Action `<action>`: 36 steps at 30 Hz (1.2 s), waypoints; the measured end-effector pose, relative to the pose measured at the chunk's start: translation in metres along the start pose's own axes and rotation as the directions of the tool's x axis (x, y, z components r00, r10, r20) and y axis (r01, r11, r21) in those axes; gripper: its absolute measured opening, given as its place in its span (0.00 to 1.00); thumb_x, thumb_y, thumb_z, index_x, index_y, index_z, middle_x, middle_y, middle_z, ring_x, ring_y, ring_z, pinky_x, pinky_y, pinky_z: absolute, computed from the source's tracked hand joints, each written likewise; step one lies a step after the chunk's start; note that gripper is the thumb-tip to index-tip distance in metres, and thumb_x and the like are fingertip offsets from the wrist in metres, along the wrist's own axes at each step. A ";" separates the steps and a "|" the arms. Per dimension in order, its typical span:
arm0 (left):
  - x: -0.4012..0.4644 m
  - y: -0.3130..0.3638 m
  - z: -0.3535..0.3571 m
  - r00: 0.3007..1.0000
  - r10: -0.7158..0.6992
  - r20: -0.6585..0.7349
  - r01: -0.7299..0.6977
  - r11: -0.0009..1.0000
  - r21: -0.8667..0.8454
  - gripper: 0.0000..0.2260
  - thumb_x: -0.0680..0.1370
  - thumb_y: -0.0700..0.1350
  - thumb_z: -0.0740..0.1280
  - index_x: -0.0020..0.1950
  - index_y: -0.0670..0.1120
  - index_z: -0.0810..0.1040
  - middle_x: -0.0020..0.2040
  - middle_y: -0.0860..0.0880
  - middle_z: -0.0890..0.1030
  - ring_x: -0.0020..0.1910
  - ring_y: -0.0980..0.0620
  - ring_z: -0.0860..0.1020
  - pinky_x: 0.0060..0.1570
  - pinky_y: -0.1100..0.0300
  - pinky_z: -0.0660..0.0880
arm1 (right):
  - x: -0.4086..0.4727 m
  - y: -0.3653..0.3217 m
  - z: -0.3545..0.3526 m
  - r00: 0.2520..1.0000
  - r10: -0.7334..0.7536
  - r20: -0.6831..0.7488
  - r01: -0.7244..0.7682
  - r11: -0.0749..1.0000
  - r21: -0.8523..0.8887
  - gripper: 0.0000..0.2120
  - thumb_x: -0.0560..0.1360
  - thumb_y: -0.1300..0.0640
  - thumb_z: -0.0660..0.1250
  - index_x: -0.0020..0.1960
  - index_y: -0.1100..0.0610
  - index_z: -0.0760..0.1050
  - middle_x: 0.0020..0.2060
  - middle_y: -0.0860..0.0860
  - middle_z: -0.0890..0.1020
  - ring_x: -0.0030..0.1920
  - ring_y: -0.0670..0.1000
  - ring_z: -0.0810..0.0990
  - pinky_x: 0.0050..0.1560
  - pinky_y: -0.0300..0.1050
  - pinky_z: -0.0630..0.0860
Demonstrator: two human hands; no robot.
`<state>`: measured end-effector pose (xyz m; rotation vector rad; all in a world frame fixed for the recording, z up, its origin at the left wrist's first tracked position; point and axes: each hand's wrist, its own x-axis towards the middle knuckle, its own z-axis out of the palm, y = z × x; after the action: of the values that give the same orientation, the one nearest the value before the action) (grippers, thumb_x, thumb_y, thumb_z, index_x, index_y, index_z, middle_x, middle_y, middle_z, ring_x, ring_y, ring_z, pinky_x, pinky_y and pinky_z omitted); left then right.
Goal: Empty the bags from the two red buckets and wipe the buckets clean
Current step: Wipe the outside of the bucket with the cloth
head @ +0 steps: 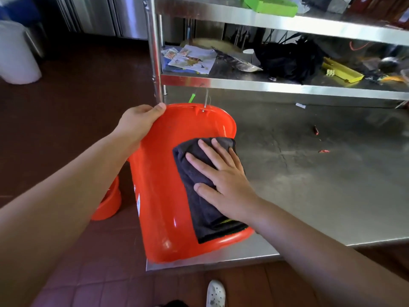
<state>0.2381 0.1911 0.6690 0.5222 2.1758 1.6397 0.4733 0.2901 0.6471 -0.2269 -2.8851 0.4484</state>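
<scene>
A red bucket (163, 196) lies tipped on its side at the left end of a steel table (321, 185), its mouth facing away from me. My left hand (138, 124) grips its rim at the far left. My right hand (221, 178) presses a folded dark cloth (199, 196) flat against the bucket's outer wall, fingers spread and straight. A second red bucket (108, 202) shows partly on the floor to the left, mostly hidden behind my left arm.
Steel shelves above the table hold papers (192, 58), a black bag (290, 60), a yellow item (342, 70) and a green tray (272, 5). Small red scraps (316, 130) lie on the tabletop. A white container (16, 52) stands on the floor at far left. My shoe (215, 293) is below.
</scene>
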 end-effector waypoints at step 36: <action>0.015 -0.016 -0.009 0.995 0.015 0.102 0.000 0.989 -0.145 0.09 0.78 0.39 0.62 0.48 0.50 0.80 0.39 0.53 0.80 0.33 0.61 0.77 0.35 0.66 0.72 | -0.062 -0.029 0.002 0.995 -0.084 0.062 0.092 0.986 -0.138 0.28 0.76 0.38 0.57 0.74 0.40 0.58 0.77 0.46 0.52 0.77 0.53 0.43 0.73 0.65 0.45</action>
<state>0.2195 0.1873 0.6548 0.5603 1.9659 1.7193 0.5295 0.2509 0.6431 -0.1094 -2.9698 0.2391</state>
